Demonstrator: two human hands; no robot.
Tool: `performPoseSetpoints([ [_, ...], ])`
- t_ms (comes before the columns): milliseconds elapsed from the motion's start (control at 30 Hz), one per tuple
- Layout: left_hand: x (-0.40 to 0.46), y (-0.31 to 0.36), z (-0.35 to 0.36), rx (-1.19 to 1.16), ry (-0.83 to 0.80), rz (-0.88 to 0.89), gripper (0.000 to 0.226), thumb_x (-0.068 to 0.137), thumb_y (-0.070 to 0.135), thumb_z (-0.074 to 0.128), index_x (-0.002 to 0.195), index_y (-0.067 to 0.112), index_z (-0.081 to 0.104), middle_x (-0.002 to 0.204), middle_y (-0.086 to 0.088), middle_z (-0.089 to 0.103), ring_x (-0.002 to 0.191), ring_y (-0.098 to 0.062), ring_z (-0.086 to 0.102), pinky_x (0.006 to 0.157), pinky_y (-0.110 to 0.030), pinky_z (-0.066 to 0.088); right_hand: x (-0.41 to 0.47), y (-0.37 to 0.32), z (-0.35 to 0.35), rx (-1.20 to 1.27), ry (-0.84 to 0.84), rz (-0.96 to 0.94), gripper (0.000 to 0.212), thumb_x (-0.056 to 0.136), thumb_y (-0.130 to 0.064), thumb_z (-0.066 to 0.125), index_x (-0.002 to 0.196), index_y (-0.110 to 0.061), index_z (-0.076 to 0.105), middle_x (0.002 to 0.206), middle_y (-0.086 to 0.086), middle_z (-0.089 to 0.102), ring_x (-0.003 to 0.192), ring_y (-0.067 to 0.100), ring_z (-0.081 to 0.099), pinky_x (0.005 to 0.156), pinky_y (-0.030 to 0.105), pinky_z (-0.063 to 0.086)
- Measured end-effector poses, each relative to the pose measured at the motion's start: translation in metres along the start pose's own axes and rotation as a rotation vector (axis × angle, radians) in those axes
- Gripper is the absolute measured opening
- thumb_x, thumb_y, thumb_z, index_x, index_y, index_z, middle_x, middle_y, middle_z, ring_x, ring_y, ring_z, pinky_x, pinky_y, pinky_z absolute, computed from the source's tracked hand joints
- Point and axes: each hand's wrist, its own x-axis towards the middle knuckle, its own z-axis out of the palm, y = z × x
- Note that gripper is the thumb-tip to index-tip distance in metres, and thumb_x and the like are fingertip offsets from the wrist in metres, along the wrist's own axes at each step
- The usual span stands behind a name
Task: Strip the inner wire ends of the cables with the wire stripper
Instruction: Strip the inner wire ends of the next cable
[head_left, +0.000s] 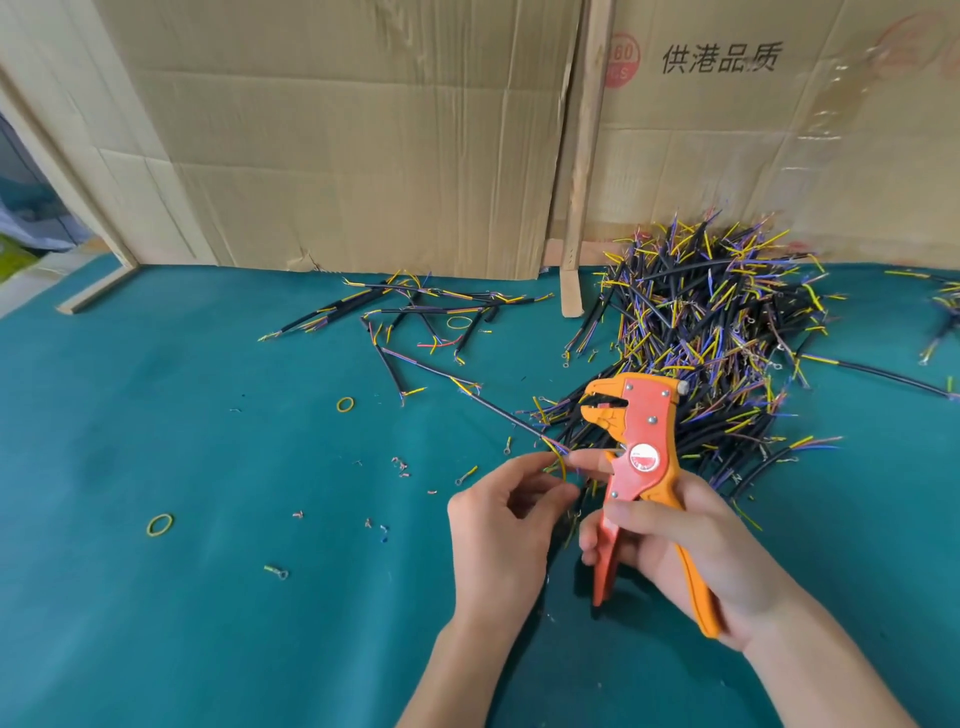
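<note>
right hand (670, 540) grips stripper (636, 457) handles, beak upright and agape. left hand (506, 514) pinches yellow wire (560, 460) of one cable (498, 410), beside heap (717, 332) on green table (182, 467).

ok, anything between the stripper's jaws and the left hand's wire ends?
Head view: nothing in the wire stripper jaws, which stand open. Between them and the wire ends pinched by the left hand only the big cable pile shows behind.
</note>
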Motion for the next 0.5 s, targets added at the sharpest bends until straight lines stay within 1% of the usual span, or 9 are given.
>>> performPoseSetpoints([
  [100, -0.0013, -0.0019, 0.0014, 0.020, -0.013, 0.034, 0.039, 0.080, 0.006, 0.081, 0.097, 0.039, 0.070, 0.077, 0.018, 0.073, 0.071, -0.004, 0.069, 0.069, -0.008, 0.047, 0.0002, -0.0025, -0.0035, -0.001, 0.015, -0.028, 0.050, 0.072, -0.011, 0.079, 0.121, -0.002, 0.070, 0.099, 0.027, 0.063, 0.075, 0.040, 0.058, 0.067, 0.045, 0.054],
  [167, -0.0019, -0.0041, 0.0025, 0.058, -0.021, 0.067, 0.044, 0.083, 0.006, 0.075, 0.109, 0.040, 0.066, 0.077, 0.016, 0.070, 0.070, -0.008, 0.066, 0.066, -0.009, 0.046, 0.0006, -0.0028, -0.0049, 0.010, 0.039, -0.047, 0.044, 0.074, -0.008, 0.073, 0.118, -0.002, 0.071, 0.103, 0.027, 0.066, 0.074, 0.038, 0.059, 0.067, 0.045, 0.054],
  [233, -0.0018, -0.0056, 0.0037, 0.098, -0.030, 0.096, 0.048, 0.083, 0.007, 0.067, 0.120, 0.037, 0.062, 0.074, 0.013, 0.065, 0.065, -0.010, 0.060, 0.063, -0.013, 0.045, 0.0008, -0.0029, -0.0061, 0.020, 0.067, -0.050, 0.041, 0.074, -0.009, 0.071, 0.114, -0.001, 0.072, 0.112, 0.027, 0.067, 0.072, 0.036, 0.060, 0.066, 0.044, 0.055],
  [300, -0.0019, -0.0058, 0.0042, 0.161, -0.041, 0.137, 0.055, 0.080, 0.009, 0.059, 0.131, 0.031, 0.061, 0.070, 0.010, 0.057, 0.063, -0.010, 0.052, 0.064, -0.017, 0.045, 0.0005, -0.0031, -0.0069, 0.006, 0.075, -0.041, 0.038, 0.074, -0.009, 0.071, 0.111, 0.000, 0.073, 0.113, 0.026, 0.067, 0.071, 0.036, 0.060, 0.067, 0.043, 0.055],
  [333, -0.0020, -0.0055, 0.0045, 0.202, -0.051, 0.153, 0.058, 0.078, 0.011, 0.056, 0.133, 0.030, 0.061, 0.069, 0.011, 0.054, 0.065, -0.009, 0.050, 0.067, -0.018, 0.044, 0.0004, -0.0031, -0.0075, -0.005, 0.071, -0.030, 0.037, 0.073, -0.009, 0.071, 0.109, 0.000, 0.073, 0.111, 0.026, 0.066, 0.071, 0.037, 0.060, 0.067, 0.044, 0.055],
  [367, -0.0018, -0.0052, 0.0042, 0.249, -0.061, 0.168, 0.056, 0.077, 0.014, 0.054, 0.131, 0.030, 0.063, 0.070, 0.012, 0.052, 0.070, -0.008, 0.049, 0.070, -0.018, 0.042, 0.0002, -0.0031, -0.0079, -0.015, 0.061, -0.013, 0.035, 0.073, -0.008, 0.071, 0.108, 0.000, 0.073, 0.107, 0.027, 0.064, 0.072, 0.037, 0.060, 0.068, 0.045, 0.055],
  [433, -0.0008, -0.0066, 0.0015, 0.336, -0.051, 0.213, 0.044, 0.078, 0.022, 0.051, 0.118, 0.030, 0.070, 0.077, 0.013, 0.050, 0.081, -0.009, 0.047, 0.077, -0.017, 0.038, -0.0003, -0.0028, -0.0081, -0.031, 0.031, 0.021, 0.033, 0.074, -0.008, 0.071, 0.106, 0.000, 0.073, 0.099, 0.029, 0.060, 0.072, 0.038, 0.060, 0.069, 0.047, 0.055],
  [500, 0.0015, -0.0105, -0.0036, 0.387, 0.006, 0.266, 0.032, 0.081, 0.029, 0.051, 0.102, 0.029, 0.074, 0.087, 0.010, 0.049, 0.092, -0.014, 0.045, 0.085, -0.013, 0.033, -0.0007, -0.0020, -0.0075, -0.031, 0.005, 0.033, 0.032, 0.074, -0.007, 0.071, 0.105, 0.001, 0.073, 0.099, 0.029, 0.061, 0.072, 0.038, 0.060, 0.068, 0.047, 0.055],
])
